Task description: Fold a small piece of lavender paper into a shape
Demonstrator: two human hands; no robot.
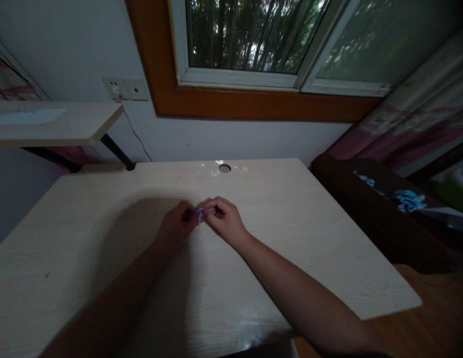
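Purple, a small crumpled scrap [202, 213] sits pinched between the left hand [178, 224] and right hand [226, 220], both closed on it, above the smooth pale-wood desk [291, 219], near its round hole [224, 168].

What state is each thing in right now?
purple piece: pinched between both hands.
left hand: fingers closed on the purple piece.
right hand: fingers closed on the purple piece.
wall socket: plug inserted.
cable hole: uncovered.
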